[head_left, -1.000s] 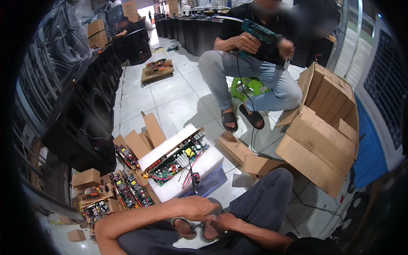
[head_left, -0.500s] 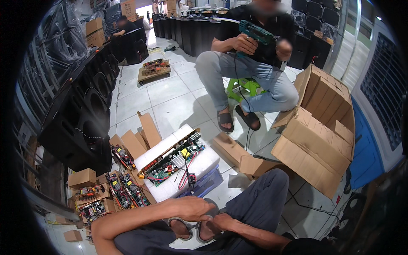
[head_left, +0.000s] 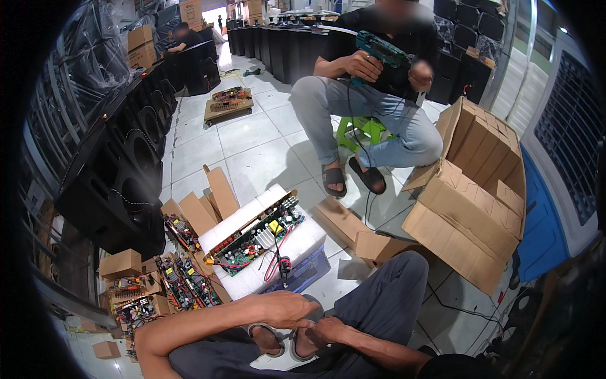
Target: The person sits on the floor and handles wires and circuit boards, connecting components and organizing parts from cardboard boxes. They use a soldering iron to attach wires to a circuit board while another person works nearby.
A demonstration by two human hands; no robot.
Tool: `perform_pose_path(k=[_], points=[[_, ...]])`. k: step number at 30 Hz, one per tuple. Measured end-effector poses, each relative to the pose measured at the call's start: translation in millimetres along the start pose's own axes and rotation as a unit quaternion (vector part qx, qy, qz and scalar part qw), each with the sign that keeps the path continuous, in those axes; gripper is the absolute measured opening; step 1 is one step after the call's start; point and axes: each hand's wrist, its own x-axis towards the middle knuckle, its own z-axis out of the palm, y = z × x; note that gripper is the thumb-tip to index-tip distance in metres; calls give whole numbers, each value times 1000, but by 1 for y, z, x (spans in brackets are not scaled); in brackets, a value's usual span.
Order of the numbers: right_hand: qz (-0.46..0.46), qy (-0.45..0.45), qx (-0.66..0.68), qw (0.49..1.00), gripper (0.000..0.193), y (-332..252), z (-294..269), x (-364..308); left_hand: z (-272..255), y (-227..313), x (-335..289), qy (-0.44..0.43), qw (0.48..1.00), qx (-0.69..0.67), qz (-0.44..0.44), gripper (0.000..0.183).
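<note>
My left hand (head_left: 291, 309) and my right hand (head_left: 331, 330) meet above my sandalled feet, between my knees. Both have curled fingers, and whatever they may hold is hidden. Just beyond the left hand, a green circuit board (head_left: 260, 242) with a silver heatsink and red and black wires rests on white foam (head_left: 240, 287). The foam sits on a blue crate (head_left: 309, 275). Neither hand touches the board. Across from me, a seated person holds a teal power drill (head_left: 380, 49) in one hand, with the other raised beside it.
Several more circuit boards (head_left: 186, 281) lie at the left among cardboard pieces. Black speaker cabinets (head_left: 113, 189) line the left side. A large open carton (head_left: 464, 221) with smaller boxes inside stands at the right. A black cable (head_left: 464, 309) crosses the floor, and a wheeled board (head_left: 228, 112) stands farther back.
</note>
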Motion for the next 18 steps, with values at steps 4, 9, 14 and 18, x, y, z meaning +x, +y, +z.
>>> perform_pose_path(k=[4,9,14,18], points=[[-41,1,-38,998,23,8,-2,-12,-1,-1,2,-5,1000,0,-7,63],[40,127,115,984,37,-10,-130,-97,5,-7,0,2,1000,10,-10,62],[-237,554,215,769,27,-84,-247,-195,8,-11,5,-5,1000,7,-12,61],[-445,592,177,648,42,-147,-252,-221,0,2,1,3,1000,11,-17,61]])
